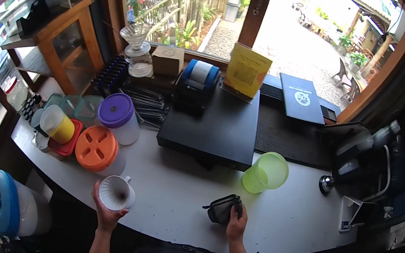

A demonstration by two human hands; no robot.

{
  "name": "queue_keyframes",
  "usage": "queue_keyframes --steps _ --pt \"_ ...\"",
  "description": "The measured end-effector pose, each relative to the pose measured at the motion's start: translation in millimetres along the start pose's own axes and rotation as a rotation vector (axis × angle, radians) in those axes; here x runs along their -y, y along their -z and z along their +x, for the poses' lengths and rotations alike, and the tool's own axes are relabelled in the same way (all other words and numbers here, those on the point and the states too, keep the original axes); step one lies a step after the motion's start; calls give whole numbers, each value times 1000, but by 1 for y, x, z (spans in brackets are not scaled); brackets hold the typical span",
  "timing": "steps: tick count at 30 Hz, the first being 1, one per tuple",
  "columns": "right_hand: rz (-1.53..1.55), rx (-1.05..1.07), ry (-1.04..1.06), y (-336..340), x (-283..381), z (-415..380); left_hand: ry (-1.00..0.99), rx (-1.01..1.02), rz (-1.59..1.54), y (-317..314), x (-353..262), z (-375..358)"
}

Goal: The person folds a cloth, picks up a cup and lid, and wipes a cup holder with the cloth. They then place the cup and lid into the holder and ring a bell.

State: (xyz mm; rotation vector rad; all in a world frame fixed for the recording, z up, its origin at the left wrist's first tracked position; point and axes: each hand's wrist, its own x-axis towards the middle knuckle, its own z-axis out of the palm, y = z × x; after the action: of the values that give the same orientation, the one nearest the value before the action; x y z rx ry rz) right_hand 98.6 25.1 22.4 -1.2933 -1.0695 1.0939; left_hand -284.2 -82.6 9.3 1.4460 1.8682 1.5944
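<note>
A white ribbed cone-shaped cup [115, 193] with a dark spot at its bottom is in my left hand [106, 212], its open top tilted toward the camera. The fingers curl round its left side and underside. At the front of the white counter [177, 176], my right hand [236, 226] grips a small black pouch-like object [222, 209] by its right end. Beyond that hand stands a translucent green container [265, 173]. Close behind the white cup is a jar with an orange lid [96, 148].
A black cash drawer [213, 128] carries a printer [197, 85] and a yellow sign [246, 73]. Left are a purple-lidded jar [116, 111] and a yellow cup [59, 125]. A blue-lidded bucket [7, 203] stands lower left. A metal tamper [326, 184] is at the right.
</note>
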Motion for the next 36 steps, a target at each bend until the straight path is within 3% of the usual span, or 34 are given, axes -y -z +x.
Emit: queue_keyframes --steps 4,11,15,18,20,24,27,31,32,33,36 --pt "234 20 -41 8 -8 4 57 -7 -210 -13 -2 1" --pt "144 10 -9 1 -5 -2 -16 78 -207 -58 6 10" --pt "199 -51 -25 9 -26 -9 -3 36 -244 -90 1 14" --pt "110 -145 77 24 -52 -9 -28 9 -226 -105 -2 20" --pt "254 -174 40 37 -59 -9 -32 31 -222 -112 -6 26" --pt "328 -304 29 68 -40 -7 -21 37 -189 -119 -6 32" --pt "171 -467 67 103 -13 -1 48 37 -300 -123 -13 32" --pt "-290 -563 298 150 13 14 -165 -203 -11 -122 -9 19" --pt "-510 -465 364 167 11 19 -216 -265 112 -116 -4 13" --pt "-749 -274 258 182 19 19 -265 -328 234 -112 -5 8" --pt "-896 -81 507 209 32 36 -454 -433 349 -129 -56 1"
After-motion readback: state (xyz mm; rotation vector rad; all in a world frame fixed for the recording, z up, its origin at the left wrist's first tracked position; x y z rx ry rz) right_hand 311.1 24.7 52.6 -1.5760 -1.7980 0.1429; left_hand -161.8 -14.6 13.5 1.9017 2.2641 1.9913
